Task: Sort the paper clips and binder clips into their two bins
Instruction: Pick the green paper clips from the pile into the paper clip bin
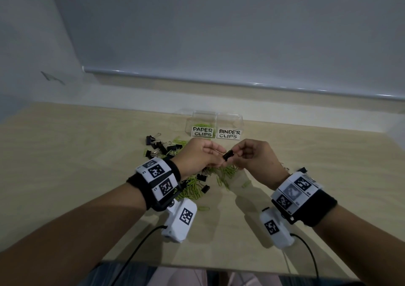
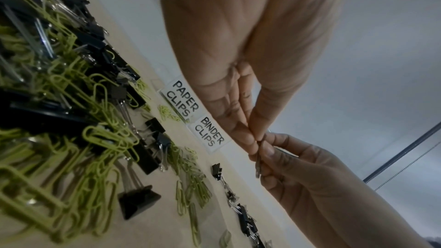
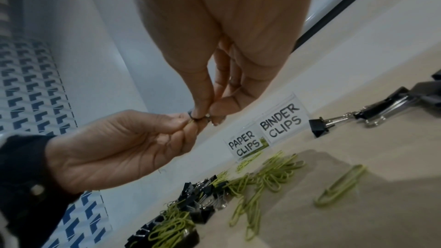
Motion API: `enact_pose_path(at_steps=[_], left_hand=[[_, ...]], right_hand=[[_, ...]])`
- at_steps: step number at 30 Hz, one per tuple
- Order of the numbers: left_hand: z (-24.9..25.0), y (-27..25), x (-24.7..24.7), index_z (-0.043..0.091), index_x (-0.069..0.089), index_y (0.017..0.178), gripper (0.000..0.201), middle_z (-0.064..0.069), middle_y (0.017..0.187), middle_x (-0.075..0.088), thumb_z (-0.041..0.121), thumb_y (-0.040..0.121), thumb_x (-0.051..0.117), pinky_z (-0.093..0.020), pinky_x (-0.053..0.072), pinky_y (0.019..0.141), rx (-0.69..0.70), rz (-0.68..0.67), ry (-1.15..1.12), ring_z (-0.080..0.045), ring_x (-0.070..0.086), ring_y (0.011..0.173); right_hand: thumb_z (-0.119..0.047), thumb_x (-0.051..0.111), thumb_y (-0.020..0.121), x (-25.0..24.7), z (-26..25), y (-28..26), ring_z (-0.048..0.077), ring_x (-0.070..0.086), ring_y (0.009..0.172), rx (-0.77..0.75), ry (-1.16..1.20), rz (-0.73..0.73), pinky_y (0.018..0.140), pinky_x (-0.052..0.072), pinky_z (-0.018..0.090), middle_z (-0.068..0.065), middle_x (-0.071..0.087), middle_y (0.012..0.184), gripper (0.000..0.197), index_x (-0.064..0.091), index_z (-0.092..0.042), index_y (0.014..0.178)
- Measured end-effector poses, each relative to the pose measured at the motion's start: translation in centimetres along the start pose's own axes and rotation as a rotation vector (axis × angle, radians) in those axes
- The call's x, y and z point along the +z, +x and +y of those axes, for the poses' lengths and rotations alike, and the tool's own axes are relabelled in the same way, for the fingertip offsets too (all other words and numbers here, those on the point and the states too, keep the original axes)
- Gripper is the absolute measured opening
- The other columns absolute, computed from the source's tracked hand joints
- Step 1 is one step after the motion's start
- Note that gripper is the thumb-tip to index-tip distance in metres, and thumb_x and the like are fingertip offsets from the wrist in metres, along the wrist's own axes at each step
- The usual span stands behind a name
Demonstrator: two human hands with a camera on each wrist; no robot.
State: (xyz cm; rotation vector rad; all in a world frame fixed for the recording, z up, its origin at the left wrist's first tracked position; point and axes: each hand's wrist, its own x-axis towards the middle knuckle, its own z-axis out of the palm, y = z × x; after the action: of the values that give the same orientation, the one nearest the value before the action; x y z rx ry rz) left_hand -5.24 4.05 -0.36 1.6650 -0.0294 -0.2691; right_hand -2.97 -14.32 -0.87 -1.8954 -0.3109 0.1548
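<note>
A small black binder clip (image 1: 228, 155) is held in the air between both hands, above the mixed pile. My right hand (image 1: 237, 154) pinches its black body with thumb and forefinger (image 3: 201, 108). My left hand (image 1: 215, 154) pinches a thin wire that runs to the clip; I cannot tell whether this is the clip's handle or a hooked paper clip. In the left wrist view the left fingertips (image 2: 253, 133) meet the right hand's thumb over the dark clip (image 2: 259, 161). Two clear bins stand behind: "PAPER CLIPS" (image 1: 202, 119), holding green clips, and "BINDER CLIPS" (image 1: 230, 120).
A tangled pile of green paper clips (image 1: 190, 189) and black binder clips (image 1: 156, 145) lies on the wooden table (image 1: 76, 154) under and left of the hands. One stray green clip (image 1: 203, 208) lies near the left wrist camera. A wall runs close behind the bins.
</note>
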Motion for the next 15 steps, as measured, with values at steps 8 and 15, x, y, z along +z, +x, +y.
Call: enact_pose_path(at_steps=[8,15], left_hand=[[-1.1,0.1,-1.2,0.006,0.068,0.102,0.024,-0.007,0.087,0.072,-0.002,0.08,0.068,-0.024,0.058,0.073,0.014,-0.057,0.438,-0.015,0.07,0.077],[-2.2,0.1,-1.6,0.012,0.069,0.105,0.027,-0.001,0.095,0.069,-0.001,0.083,0.061,-0.013,0.048,0.071,0.133,-0.109,0.857,-0.007,0.061,0.077]], right_hand=[[-0.002,0.074,0.076,-3.6,1.7,1.1,0.014,0.06,0.057,0.012,-0.317,0.199,0.056,0.049,0.026,0.009,0.066,0.072,0.018,0.058,-0.01,0.08],[-0.003,0.062,0.085,-8.1,4.0,1.7,0.011,0.055,0.06,0.202,-0.72,0.244,0.049,0.039,0.02,0.009,0.065,0.078,0.008,0.059,-0.006,0.092]])
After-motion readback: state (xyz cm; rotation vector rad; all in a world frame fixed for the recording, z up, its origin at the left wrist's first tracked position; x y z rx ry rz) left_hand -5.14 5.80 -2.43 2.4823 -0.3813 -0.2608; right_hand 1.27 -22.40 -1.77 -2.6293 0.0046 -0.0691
